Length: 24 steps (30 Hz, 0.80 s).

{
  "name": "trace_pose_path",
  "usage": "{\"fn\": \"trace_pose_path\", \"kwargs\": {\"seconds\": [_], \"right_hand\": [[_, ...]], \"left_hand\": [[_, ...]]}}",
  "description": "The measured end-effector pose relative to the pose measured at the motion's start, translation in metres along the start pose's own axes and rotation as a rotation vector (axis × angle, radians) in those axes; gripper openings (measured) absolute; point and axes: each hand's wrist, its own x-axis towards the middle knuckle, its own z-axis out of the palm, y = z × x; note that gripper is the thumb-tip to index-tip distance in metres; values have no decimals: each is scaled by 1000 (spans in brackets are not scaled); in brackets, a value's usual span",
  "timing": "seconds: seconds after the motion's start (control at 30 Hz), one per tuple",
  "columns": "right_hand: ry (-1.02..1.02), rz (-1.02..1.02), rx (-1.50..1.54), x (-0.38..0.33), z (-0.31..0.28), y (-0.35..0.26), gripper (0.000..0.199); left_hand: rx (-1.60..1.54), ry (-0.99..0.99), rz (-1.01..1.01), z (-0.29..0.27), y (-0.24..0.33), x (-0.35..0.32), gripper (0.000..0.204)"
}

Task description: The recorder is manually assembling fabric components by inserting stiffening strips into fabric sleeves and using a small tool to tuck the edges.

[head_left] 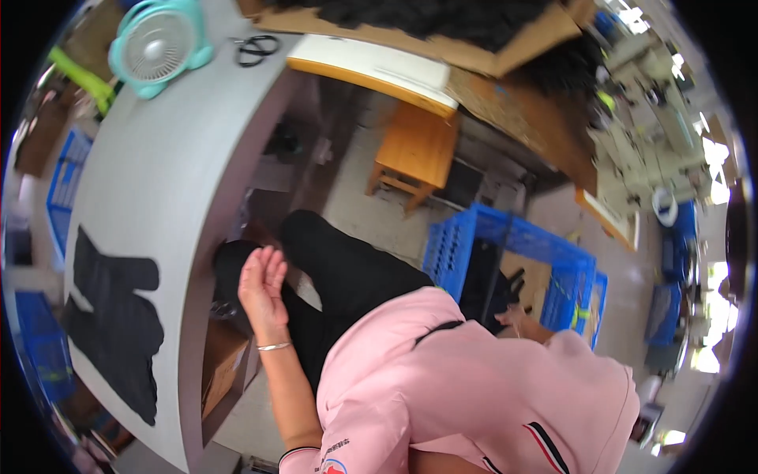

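My left hand [264, 288] is raised over my lap beside the table edge, palm up, with its fingers loosely apart and nothing in them. A bracelet circles that wrist. Far to the right, my right hand [515, 318] reaches down to a blue plastic crate [513, 229]. Its fingers are small and blurred beside black cloth pieces [485, 288] in the crate, some with finger-like ends; whether they grip any is unclear. On the grey table [181, 158] at my left lie flat black cloth pieces [118, 332] with glove-like outlines, partly overlapping.
A turquoise fan [158, 47] and black-handled scissors [257, 50] sit at the table's far end. Ahead stands a wooden stool [414, 146]. Beyond it, a cardboard box [521, 47] holds a heap of black pieces. A brown carton [223, 359] is under the table.
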Motion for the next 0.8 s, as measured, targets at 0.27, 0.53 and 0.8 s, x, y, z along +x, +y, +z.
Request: {"fn": "trace_pose_path", "kwargs": {"seconds": [0.27,0.53,0.8], "right_hand": [[90,-1166,-477,-82,166,-280,43],[63,-2308,-208,-337,323,-526,39],[251,-2332,-396,-358,445,-623,12]], "left_hand": [[-91,-114,30,-8,-7,2,26],[96,21,344,-6,32,-12,20],[1156,630,978,-110,142,-28,28]]}}
